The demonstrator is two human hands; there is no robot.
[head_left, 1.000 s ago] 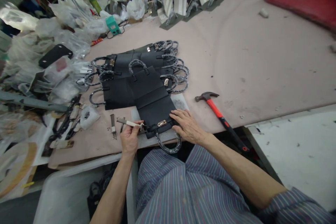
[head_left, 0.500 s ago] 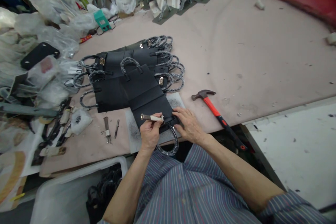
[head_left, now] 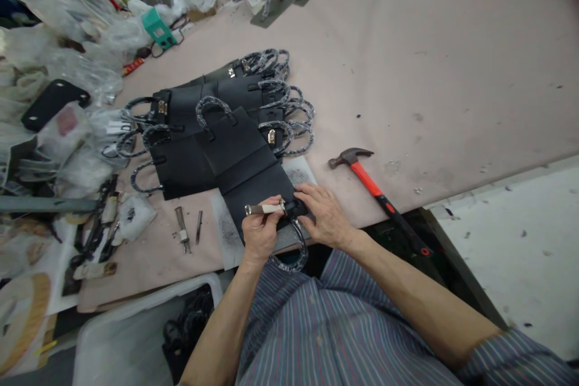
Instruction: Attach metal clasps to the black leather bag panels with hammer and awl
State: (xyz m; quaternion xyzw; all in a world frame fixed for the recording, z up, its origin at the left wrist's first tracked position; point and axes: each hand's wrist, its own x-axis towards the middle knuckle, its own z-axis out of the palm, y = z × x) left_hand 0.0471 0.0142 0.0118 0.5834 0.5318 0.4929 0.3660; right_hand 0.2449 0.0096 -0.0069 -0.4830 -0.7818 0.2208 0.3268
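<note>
My left hand (head_left: pixel 260 234) is closed around a metal hand punch (head_left: pixel 265 209) with a white wrapped grip. The punch leans nearly flat, its working end at the handle tab of a black bag panel (head_left: pixel 253 178). My right hand (head_left: pixel 323 214) rests on the panel's right edge, thumb and fingers apart beside that tab. A plastic-wrapped loop handle (head_left: pixel 301 247) hangs off the panel toward my lap. Under the panel lies a pale, marked board (head_left: pixel 226 226). To the right is a claw hammer (head_left: pixel 368 184) with a red and black handle.
More black panels with wrapped handles (head_left: pixel 217 93) are stacked behind. A second punch (head_left: pixel 182 229) and a thin metal rod (head_left: pixel 199 227) lie on the left. Plastic bags (head_left: pixel 81 72) crowd the left side. A translucent bin (head_left: pixel 104 338) with black pieces stands below the table edge.
The view has shifted slightly, so the table things sit a little further left and higher. The punch is tilted slightly differently, its working end still by the handle tab. The right hand stays on the panel.
</note>
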